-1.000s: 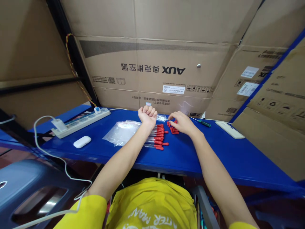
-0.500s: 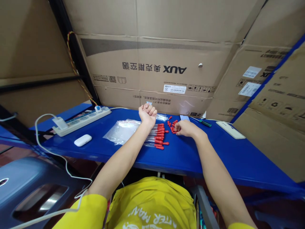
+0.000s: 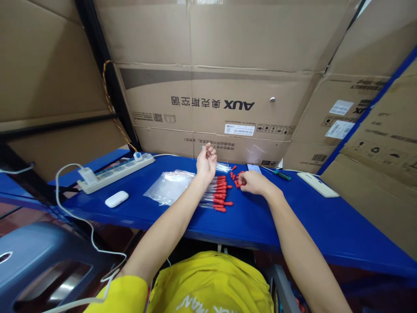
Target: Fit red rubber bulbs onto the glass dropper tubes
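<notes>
My left hand (image 3: 206, 162) is raised above the blue table (image 3: 260, 217), fingers curled around a thin clear tube whose tip shows above the fist. Below its wrist lies a row of clear tubes with red caps (image 3: 217, 194). My right hand (image 3: 253, 182) rests on the table just right of them, fingers pinched among several loose red caps (image 3: 235, 176). More clear tubes (image 3: 223, 167) lie behind the left hand.
A clear plastic bag (image 3: 169, 187) lies left of the tubes. Farther left are a white earbud case (image 3: 116, 198) and a power strip (image 3: 114, 173) with a cable. A green screwdriver (image 3: 282, 174) and a white flat device (image 3: 317, 184) lie at right. Cardboard boxes (image 3: 215, 108) wall the back.
My right hand closed from spread fingers over the caps into a pinch and drew slightly back. My left hand lifted a little and turned. The camera tilted, so everything sits lower in view.
</notes>
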### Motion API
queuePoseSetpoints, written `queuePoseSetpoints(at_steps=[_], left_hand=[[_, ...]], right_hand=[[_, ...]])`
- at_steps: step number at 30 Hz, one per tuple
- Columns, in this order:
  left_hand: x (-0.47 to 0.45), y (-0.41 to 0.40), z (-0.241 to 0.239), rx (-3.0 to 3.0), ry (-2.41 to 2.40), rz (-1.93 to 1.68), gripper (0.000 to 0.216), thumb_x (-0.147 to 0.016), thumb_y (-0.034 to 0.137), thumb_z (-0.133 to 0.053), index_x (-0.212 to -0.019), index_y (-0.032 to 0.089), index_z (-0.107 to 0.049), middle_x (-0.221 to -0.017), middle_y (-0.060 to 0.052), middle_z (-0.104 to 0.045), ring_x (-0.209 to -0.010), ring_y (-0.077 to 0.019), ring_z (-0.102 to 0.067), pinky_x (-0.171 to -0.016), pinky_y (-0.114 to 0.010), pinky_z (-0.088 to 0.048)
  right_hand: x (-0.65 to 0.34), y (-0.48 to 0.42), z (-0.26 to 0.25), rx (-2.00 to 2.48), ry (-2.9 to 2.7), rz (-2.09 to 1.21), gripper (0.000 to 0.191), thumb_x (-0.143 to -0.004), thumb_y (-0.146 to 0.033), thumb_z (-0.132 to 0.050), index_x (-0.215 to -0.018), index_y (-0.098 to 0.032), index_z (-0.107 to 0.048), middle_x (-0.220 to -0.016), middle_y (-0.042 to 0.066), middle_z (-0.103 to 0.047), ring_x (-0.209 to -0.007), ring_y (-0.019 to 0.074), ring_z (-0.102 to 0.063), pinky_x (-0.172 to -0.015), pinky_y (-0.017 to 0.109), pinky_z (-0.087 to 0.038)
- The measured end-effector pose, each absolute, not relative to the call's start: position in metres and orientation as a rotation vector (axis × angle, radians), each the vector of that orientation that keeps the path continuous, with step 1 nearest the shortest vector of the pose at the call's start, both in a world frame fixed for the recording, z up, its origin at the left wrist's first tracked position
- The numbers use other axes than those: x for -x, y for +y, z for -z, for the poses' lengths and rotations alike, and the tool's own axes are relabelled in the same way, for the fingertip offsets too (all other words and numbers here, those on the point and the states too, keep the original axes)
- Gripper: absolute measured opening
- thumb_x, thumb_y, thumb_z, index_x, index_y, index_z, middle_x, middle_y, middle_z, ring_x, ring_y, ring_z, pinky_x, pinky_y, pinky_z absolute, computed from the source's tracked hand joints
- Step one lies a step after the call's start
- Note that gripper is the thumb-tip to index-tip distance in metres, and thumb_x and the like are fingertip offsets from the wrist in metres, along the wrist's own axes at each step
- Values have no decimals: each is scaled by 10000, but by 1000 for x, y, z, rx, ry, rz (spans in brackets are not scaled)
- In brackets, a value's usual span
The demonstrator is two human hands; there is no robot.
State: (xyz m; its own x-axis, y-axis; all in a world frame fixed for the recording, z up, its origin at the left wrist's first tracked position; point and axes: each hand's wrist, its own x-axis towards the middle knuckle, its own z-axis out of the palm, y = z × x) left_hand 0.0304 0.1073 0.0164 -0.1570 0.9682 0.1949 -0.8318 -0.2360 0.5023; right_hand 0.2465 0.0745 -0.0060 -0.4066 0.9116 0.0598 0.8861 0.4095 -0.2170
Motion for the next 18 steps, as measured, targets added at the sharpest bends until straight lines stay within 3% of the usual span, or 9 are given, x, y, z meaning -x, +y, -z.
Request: queuePoseSetpoints(at_steps=[4,7,12,18], left_hand=[[-31,107,-16,-599,335,-1737,248,-1148,232,-429,-990,206,-618,-730,19,-445,-628,-97,-456,-558,-188,-397],[-33,106,-17,-653,368,-1750,153,-1087,137,-512,-975,239,-530,-707,45,-391,-604,-98,-432,-570,-188,-385],[-35,105,-16,-676,372,-1760,320,-931,-38,-504,-929,255,-374,-760,41,-439,-671,-98,-502,-616,-185,-380],[-35,104,-15,-732,360,-1760,273,-828,-10,-507,-874,233,-391,-827,1,-491,-737,-119,-527,-656,-217,-407]], right_hand=[[-240,72,0,1523,-2448,-235,118,-818,-136,-734,-883,-229,-702,-910,21,-811,-802,185,-724,-693,254,-442],[-231,70,1,1411,-2386,-268,145,-833,-121,-675,-926,-232,-661,-849,7,-792,-779,185,-725,-697,251,-446],[-211,68,6,1167,-2212,-329,141,-865,-160,-613,-978,-243,-604,-792,-13,-741,-689,181,-679,-675,256,-448],[-195,63,10,1084,-2206,-306,144,-895,-166,-593,-1011,-248,-604,-860,-10,-758,-677,170,-662,-699,258,-458]])
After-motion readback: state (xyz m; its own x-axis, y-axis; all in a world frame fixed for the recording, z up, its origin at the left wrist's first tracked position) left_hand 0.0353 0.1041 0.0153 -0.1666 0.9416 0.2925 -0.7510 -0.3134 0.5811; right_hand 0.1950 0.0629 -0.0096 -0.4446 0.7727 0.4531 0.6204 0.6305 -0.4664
